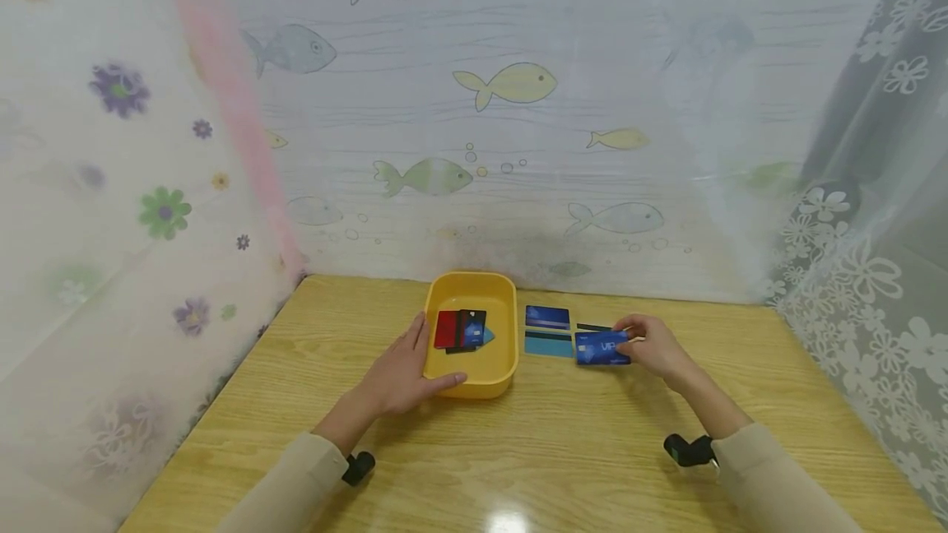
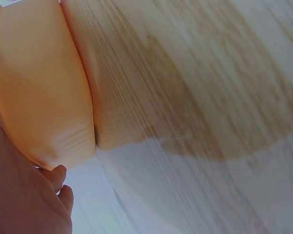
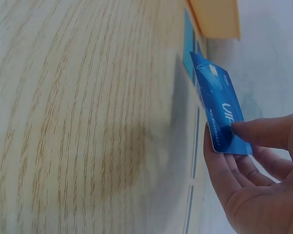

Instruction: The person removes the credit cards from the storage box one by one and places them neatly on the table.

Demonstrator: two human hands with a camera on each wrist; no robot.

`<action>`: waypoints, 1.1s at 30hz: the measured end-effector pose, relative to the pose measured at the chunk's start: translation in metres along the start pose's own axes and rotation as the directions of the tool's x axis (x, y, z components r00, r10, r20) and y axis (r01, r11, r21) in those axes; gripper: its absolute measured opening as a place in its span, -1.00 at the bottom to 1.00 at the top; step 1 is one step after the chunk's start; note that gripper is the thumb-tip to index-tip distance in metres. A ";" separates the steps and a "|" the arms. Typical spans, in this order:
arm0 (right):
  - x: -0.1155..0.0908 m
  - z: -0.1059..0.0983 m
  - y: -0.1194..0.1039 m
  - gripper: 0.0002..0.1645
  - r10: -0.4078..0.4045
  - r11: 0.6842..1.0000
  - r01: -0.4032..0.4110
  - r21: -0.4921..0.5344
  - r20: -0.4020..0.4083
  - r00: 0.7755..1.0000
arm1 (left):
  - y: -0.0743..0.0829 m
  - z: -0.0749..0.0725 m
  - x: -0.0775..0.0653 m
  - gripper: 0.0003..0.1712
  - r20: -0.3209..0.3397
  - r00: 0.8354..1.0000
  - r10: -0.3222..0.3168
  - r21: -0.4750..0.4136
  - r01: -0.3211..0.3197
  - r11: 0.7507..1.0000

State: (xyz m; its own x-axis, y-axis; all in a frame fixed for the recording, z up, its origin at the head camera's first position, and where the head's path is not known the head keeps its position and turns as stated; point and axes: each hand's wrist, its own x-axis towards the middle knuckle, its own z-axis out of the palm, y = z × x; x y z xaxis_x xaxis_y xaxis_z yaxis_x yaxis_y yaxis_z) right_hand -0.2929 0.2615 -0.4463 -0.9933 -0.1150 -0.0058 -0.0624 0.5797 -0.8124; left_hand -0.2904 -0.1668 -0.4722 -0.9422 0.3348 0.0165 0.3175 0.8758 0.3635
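Pinched between the thumb and fingers of my right hand (image 1: 652,345) is a blue VIP card (image 1: 595,349), tilted above the table in the right wrist view (image 3: 219,105). My left hand (image 1: 400,373) holds the yellow plastic box (image 1: 512,344) at its near left corner, thumb over the near rim and fingers along the left wall. Inside the box lie a red card (image 1: 446,329), a dark blue card (image 1: 476,331) and part of a lighter blue one. Right of the box, a dark blue card (image 1: 548,316) and a light blue card with a black stripe (image 1: 548,346) lie flat.
Behind the held card, the dark edge of another card (image 1: 592,326) shows on the wooden table (image 1: 548,451). A fish-patterned curtain (image 1: 518,212) hangs along the back edge, with a flowered sheet (image 1: 163,286) at left and lace (image 1: 866,311) at right.
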 end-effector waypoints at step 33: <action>0.021 0.019 0.014 -0.55 0.048 0.963 -0.064 -0.260 -0.067 0.997 | 0.003 -0.002 -0.002 0.49 -0.011 1.000 0.010 -0.014 -0.010 1.000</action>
State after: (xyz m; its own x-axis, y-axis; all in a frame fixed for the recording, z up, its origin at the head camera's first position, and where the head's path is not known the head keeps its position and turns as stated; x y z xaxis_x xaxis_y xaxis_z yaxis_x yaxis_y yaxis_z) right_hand -0.3128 0.2521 -0.4685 -0.9994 -0.0328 -0.0055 -0.0220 0.7757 -0.6308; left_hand -0.2880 -0.1659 -0.4692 -0.9401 0.3397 0.0300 0.3254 0.8675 0.3762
